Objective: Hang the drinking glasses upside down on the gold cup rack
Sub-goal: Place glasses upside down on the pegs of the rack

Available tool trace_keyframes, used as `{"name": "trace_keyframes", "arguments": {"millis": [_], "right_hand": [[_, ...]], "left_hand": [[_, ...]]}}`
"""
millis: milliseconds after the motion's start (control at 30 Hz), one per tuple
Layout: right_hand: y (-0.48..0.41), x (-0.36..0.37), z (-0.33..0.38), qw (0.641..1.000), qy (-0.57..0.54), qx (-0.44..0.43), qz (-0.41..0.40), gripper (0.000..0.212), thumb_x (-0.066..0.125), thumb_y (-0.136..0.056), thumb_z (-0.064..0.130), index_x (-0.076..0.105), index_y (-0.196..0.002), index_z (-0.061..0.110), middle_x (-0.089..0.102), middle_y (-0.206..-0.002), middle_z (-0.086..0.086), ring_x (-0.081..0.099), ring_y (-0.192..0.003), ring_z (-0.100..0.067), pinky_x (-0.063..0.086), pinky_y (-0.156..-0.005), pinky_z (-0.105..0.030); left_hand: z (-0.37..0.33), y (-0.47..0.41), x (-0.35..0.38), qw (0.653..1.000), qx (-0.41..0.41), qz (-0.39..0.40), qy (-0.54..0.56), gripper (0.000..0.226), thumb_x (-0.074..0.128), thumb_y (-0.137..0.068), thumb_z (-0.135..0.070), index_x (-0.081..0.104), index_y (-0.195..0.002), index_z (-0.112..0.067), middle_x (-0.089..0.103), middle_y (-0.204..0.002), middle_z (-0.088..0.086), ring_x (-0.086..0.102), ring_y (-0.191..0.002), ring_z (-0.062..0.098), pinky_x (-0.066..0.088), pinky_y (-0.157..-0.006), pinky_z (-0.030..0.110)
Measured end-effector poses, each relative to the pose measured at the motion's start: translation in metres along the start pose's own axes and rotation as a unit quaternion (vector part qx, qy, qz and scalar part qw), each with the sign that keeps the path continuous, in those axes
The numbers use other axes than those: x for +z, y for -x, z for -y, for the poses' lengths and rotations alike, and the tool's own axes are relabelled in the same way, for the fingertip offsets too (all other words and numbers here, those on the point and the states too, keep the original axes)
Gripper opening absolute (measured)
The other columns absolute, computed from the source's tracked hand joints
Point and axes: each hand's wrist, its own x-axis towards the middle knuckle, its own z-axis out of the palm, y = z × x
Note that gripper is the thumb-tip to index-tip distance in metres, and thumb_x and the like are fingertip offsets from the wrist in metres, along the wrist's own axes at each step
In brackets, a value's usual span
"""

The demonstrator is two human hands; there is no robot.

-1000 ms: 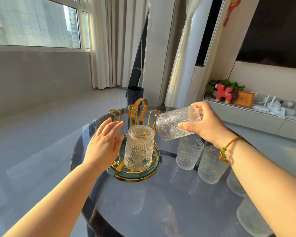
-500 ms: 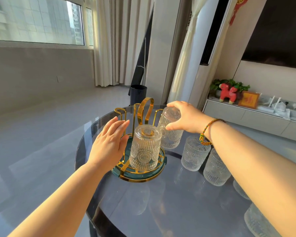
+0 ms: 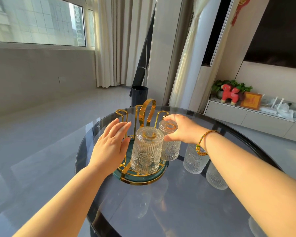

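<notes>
Since a second ago the right hand (image 3: 181,130) has turned its ribbed drinking glass (image 3: 169,144) mouth-down and lowered it onto the gold cup rack (image 3: 146,112), fingers gripping its base. The left hand (image 3: 112,146), fingers spread and empty, steadies the rack beside the first hung glass (image 3: 146,151). Next, I judge: release, then fetch an upright glass (image 3: 194,159) from the table (image 3: 178,211).
</notes>
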Motion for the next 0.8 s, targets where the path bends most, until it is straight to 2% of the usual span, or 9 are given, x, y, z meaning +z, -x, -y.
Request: {"name": "trace_keyframes", "arguments": {"millis": [367,567,667,733,800], "right_hand": [[0.003,0.004,-0.001,1.000,0.010,-0.007,-0.016,0.070,0.068,-0.071,0.026,0.032,-0.130,0.018,0.035,-0.141,-0.007,0.024,-0.129,-0.027,0.025,-0.105,-0.036],[0.026,0.002,-0.007,0.995,-0.036,-0.010,-0.088,0.067,0.068,-0.070,0.025,0.036,-0.128,0.019,0.037,-0.139,-0.009,0.024,-0.129,-0.024,0.026,-0.104,-0.035],[0.052,0.008,-0.015,0.988,-0.066,-0.021,-0.141,0.061,0.068,-0.071,0.022,0.040,-0.125,0.018,0.040,-0.136,-0.007,0.028,-0.127,-0.022,0.024,-0.099,-0.026],[0.075,0.017,-0.021,0.979,-0.095,-0.025,-0.181,0.057,0.067,-0.071,0.019,0.043,-0.123,0.017,0.043,-0.133,-0.007,0.031,-0.125,-0.021,0.022,-0.090,-0.017],[0.099,0.030,-0.028,0.969,-0.114,-0.029,-0.215,0.053,0.067,-0.071,0.016,0.046,-0.120,0.015,0.046,-0.129,-0.007,0.035,-0.122,-0.020,0.020,-0.085,-0.010]], "left_hand": [[0.000,0.001,-0.001,1.000,-0.002,0.007,-0.009,0.044,0.038,-0.090,-0.025,0.030,-0.133,-0.021,0.036,-0.143,0.003,0.017,-0.138,0.020,0.025,-0.109,0.041],[-0.005,0.007,-0.010,1.000,0.004,0.010,0.017,0.041,0.039,-0.090,-0.021,0.034,-0.131,-0.018,0.032,-0.146,0.005,0.016,-0.138,0.020,0.019,-0.110,0.039],[-0.010,0.032,-0.015,0.999,0.027,-0.030,-0.006,0.037,0.041,-0.088,-0.024,0.047,-0.123,-0.011,0.039,-0.140,0.013,0.029,-0.133,0.027,0.030,-0.104,0.047],[-0.018,0.054,-0.015,0.997,0.051,-0.057,-0.027,0.044,0.031,-0.089,-0.034,0.055,-0.115,-0.008,0.049,-0.131,0.016,0.032,-0.126,0.030,0.033,-0.098,0.051],[-0.032,0.075,-0.010,0.995,0.077,-0.054,-0.035,0.055,0.018,-0.091,-0.042,0.058,-0.110,-0.010,0.056,-0.124,0.014,0.034,-0.121,0.030,0.032,-0.095,0.049]]}}
